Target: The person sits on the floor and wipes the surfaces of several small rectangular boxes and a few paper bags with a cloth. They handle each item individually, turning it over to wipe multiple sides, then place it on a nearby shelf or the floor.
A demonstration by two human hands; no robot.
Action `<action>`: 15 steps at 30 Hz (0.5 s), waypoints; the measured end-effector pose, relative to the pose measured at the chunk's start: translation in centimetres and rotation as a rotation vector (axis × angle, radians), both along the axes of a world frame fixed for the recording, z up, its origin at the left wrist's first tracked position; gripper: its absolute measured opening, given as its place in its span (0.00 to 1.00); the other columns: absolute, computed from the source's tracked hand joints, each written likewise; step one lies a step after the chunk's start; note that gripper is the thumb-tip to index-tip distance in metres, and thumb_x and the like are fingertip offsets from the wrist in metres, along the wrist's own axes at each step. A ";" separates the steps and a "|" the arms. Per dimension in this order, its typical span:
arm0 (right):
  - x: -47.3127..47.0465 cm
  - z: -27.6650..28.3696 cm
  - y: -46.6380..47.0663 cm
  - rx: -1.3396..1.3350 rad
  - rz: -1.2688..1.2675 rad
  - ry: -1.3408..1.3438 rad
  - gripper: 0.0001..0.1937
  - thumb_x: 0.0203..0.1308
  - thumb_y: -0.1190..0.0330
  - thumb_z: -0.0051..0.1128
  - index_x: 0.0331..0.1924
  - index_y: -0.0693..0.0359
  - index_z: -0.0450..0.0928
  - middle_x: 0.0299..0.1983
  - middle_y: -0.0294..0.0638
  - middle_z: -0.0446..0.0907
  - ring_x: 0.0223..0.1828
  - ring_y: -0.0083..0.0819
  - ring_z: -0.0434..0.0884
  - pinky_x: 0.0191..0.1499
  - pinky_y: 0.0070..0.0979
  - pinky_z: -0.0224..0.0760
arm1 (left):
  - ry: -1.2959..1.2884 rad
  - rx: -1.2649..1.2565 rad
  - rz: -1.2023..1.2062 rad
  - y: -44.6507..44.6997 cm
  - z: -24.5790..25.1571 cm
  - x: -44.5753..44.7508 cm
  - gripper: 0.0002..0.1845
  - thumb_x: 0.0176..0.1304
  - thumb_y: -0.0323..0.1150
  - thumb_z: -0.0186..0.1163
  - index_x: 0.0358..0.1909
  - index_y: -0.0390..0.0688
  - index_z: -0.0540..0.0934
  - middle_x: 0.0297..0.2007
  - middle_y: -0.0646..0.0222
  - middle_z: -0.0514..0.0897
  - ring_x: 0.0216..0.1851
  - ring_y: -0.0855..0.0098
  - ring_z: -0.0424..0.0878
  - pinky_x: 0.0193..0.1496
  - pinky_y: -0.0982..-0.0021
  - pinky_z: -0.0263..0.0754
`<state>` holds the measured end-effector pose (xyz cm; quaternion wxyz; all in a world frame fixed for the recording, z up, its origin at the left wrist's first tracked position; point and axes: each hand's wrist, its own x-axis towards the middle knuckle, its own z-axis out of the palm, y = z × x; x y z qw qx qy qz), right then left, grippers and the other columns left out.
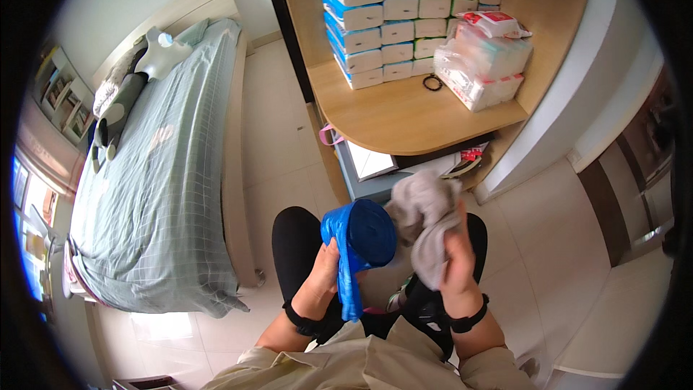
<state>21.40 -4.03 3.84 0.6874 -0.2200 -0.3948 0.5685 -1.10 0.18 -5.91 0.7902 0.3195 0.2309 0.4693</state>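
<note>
My left hand [326,266] grips a roll of blue plastic bags [359,234] from its left side. A loose strip of the blue film hangs down from the roll over my fingers. In my right hand [459,265] is a crumpled grey-beige cloth [425,216], blurred at its edges. Roll and cloth are held side by side above my knees, close to each other. The front of the lower shelf compartment lies just beyond them.
A rounded wooden shelf [379,124] ahead bears stacked tissue packs [354,38], a clear plastic-wrapped bundle [482,73] and a dark beaded bracelet [432,82]. Below it are a white box [370,161] and a grey-blue bin [368,189]. A bed [162,173] stands at left.
</note>
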 end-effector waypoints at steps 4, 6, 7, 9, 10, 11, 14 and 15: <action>-2.7 0.9 -0.6 0.308 -0.195 -0.849 0.49 0.61 0.55 0.67 0.78 0.62 0.45 0.75 0.60 0.53 0.76 0.53 0.56 0.75 0.48 0.45 | 0.292 0.307 0.248 -0.3 2.8 1.6 0.38 0.60 0.37 0.74 0.67 0.43 0.62 0.57 0.64 0.75 0.59 0.70 0.75 0.65 0.64 0.70; -3.7 0.4 -0.7 0.253 -0.295 -0.913 0.51 0.57 0.62 0.73 0.77 0.68 0.45 0.74 0.63 0.52 0.75 0.55 0.57 0.75 0.48 0.47 | 0.424 0.449 0.301 -0.6 4.4 2.2 0.41 0.56 0.31 0.76 0.67 0.43 0.62 0.59 0.62 0.73 0.60 0.67 0.74 0.64 0.64 0.71; -3.7 -0.1 -0.6 0.079 -0.184 -0.711 0.50 0.59 0.64 0.72 0.76 0.68 0.45 0.71 0.59 0.57 0.73 0.51 0.63 0.73 0.42 0.55 | 0.533 0.505 0.308 -0.7 5.1 2.1 0.41 0.55 0.29 0.77 0.67 0.43 0.62 0.60 0.61 0.72 0.61 0.67 0.73 0.64 0.64 0.70; -3.4 -1.1 -0.4 0.070 -0.221 -0.661 0.47 0.61 0.68 0.70 0.76 0.68 0.46 0.69 0.54 0.61 0.70 0.43 0.67 0.70 0.36 0.61 | 0.646 0.577 0.254 -0.5 6.2 1.7 0.48 0.54 0.27 0.77 0.72 0.45 0.57 0.62 0.58 0.70 0.62 0.65 0.72 0.66 0.62 0.69; -3.2 -1.6 -0.5 0.033 -0.189 -0.607 0.43 0.65 0.71 0.66 0.76 0.66 0.46 0.68 0.50 0.63 0.68 0.39 0.68 0.70 0.35 0.61 | 0.521 0.496 0.161 -0.6 6.7 1.3 0.53 0.53 0.27 0.77 0.75 0.45 0.52 0.62 0.58 0.69 0.62 0.64 0.72 0.67 0.62 0.68; -2.8 -2.0 -0.6 0.011 -0.178 -0.623 0.40 0.67 0.73 0.63 0.76 0.65 0.47 0.67 0.47 0.65 0.66 0.35 0.70 0.69 0.32 0.63 | 0.401 0.426 0.084 -0.4 7.0 1.0 0.57 0.53 0.27 0.78 0.78 0.46 0.47 0.62 0.57 0.69 0.63 0.63 0.71 0.68 0.61 0.67; -2.2 -3.0 -0.6 -0.128 -0.142 -0.411 0.32 0.71 0.74 0.58 0.74 0.64 0.55 0.59 0.38 0.73 0.58 0.23 0.74 0.62 0.22 0.68 | 0.481 0.563 0.014 0.1 7.8 0.7 0.69 0.44 0.33 0.83 0.80 0.49 0.41 0.67 0.54 0.63 0.67 0.59 0.69 0.68 0.57 0.69; -2.1 -3.2 -0.7 -0.173 -0.170 -0.425 0.31 0.71 0.74 0.58 0.73 0.64 0.57 0.58 0.37 0.74 0.57 0.22 0.74 0.61 0.22 0.68 | 0.552 0.611 -0.002 0.1 8.0 0.7 0.71 0.41 0.36 0.86 0.80 0.50 0.41 0.69 0.53 0.61 0.68 0.58 0.68 0.67 0.56 0.70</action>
